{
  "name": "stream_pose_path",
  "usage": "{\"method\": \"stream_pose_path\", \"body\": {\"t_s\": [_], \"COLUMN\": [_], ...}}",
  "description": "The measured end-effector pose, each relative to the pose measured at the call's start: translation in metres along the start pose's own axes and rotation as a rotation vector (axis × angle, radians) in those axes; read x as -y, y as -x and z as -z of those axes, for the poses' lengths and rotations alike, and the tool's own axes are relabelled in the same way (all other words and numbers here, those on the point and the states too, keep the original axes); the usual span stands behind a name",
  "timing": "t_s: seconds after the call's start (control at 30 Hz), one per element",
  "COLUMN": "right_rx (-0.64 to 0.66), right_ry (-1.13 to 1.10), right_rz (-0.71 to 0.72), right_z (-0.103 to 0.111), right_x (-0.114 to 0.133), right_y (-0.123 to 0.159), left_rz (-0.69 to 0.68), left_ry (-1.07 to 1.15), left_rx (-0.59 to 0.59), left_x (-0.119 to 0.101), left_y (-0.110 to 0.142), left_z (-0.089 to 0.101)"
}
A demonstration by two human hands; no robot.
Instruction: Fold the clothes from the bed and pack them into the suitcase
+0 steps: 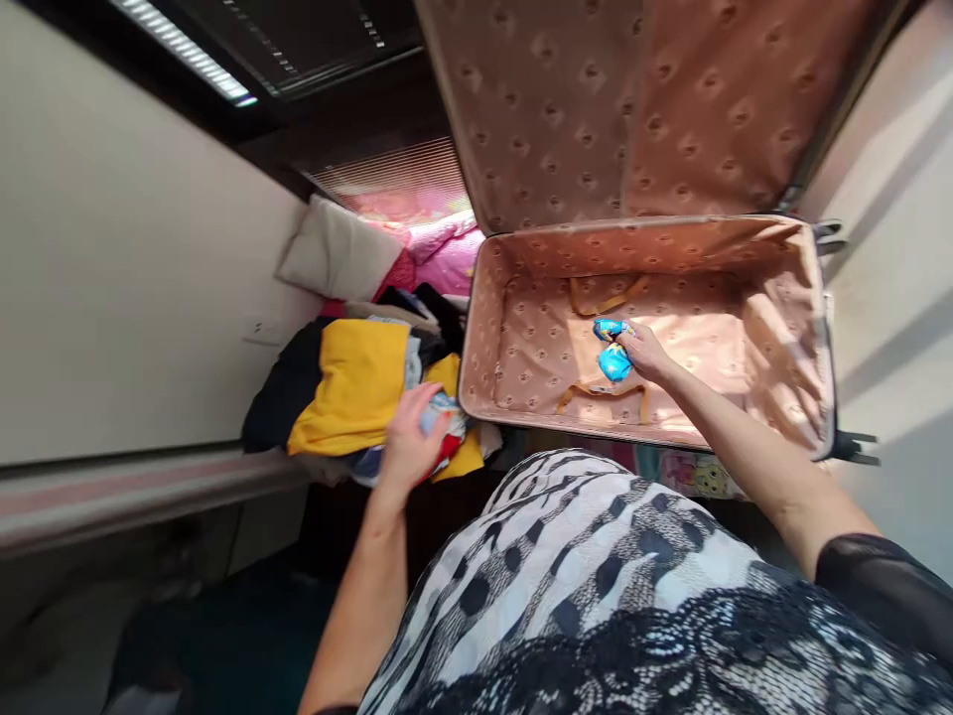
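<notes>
My right hand (pixel 646 352) reaches down into the open suitcase (pixel 540 343). Its fingers are closed on a small bright blue bundle (pixel 614 363) with pale star-like marks, which bulges in two lumps below and beside the fingertips. Whether the bundle rests on the suitcase floor I cannot tell. Left of the suitcase, my left hand (pixel 413 435) is at the clothes pile, its fingers curled around a small light-blue and white bundle (pixel 441 409). Part of that bundle is hidden by the hand. A folded yellow garment (pixel 361 372) lies just beyond this hand.
The suitcase lid (pixel 566 109) stands raised at the back. Dark garments (pixel 279 392) and a pale cushion (pixel 339 248) lie to the left, near pink bedding (pixel 451 253). Tan straps (pixel 607 390) cross the suitcase floor. White walls (pixel 893 288) flank both sides.
</notes>
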State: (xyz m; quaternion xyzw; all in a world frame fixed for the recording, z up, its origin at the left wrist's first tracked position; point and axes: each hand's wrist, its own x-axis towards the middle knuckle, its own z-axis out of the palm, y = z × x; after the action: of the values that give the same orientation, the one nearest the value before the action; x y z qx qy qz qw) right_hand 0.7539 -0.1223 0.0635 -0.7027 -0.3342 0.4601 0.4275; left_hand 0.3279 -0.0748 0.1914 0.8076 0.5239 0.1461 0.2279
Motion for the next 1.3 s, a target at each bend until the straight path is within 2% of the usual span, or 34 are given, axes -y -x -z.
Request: {"method": "stream_pose_path", "body": {"t_s": [0.1,0.17,0.23,0.27,0.33,0.43,0.5,0.6,0.67,0.8,0.93,1.0,1.1,1.3], "right_rx": [0.163,0.372,0.642,0.761,0.885,0.851,0.789,0.657,0.490,0.130,-0.012,-0.036,-0.033,0.100], "right_ry": [-0.059,-0.108,-0.129,-0.121,-0.064,0.064,0.143,0.246,0.386,0.724,0.841,0.873,0.888,1.175], "right_rz": [0.079,0.178,0.253,0.265,0.242,0.142,0.066,0.016,-0.001,-0.108,-0.164,-0.179,-0.175,-0.011], "right_z": [-0.076,-0.123,-0.158,-0.168,-0.177,-0.167,-0.155,-0.135,-0.121,-0.085,-0.055,-0.049,-0.047,-0.044], "right_x": [0.030,0.047,0.058,0.060,0.059,0.048,0.036,0.014,-0.001,-0.026,-0.047,-0.058,-0.075,-0.092], "right_y": [0.025,0.052,0.076,0.085,0.092,0.079,0.062,0.029,0.005,-0.044,-0.085,-0.101,-0.122,-0.154], "left_rz": [-0.024,-0.021,0.004,0.034,0.126,0.281,0.354,0.355,0.317,0.239,0.086,-0.011,-0.130,-0.253], "left_ry": [0.358,0.467,0.477,0.455,0.372,0.167,0.019,-0.103,-0.106,-0.076,-0.042,-0.018,0.009,0.048], "left_rx": [0.157,0.168,0.104,0.063,-0.017,-0.075,-0.013,0.135,0.153,0.056,-0.081,-0.137,-0.154,-0.022], "left_x": [-0.032,-0.037,-0.028,-0.020,0.003,0.042,0.064,0.083,0.088,0.089,0.081,0.074,0.060,0.033], "left_y": [0.007,0.012,0.019,0.023,0.032,0.040,0.041,0.042,0.046,0.057,0.060,0.057,0.045,0.014], "left_z": [-0.054,-0.081,-0.096,-0.098,-0.095,-0.081,-0.074,-0.072,-0.073,-0.076,-0.084,-0.093,-0.112,-0.155]}}
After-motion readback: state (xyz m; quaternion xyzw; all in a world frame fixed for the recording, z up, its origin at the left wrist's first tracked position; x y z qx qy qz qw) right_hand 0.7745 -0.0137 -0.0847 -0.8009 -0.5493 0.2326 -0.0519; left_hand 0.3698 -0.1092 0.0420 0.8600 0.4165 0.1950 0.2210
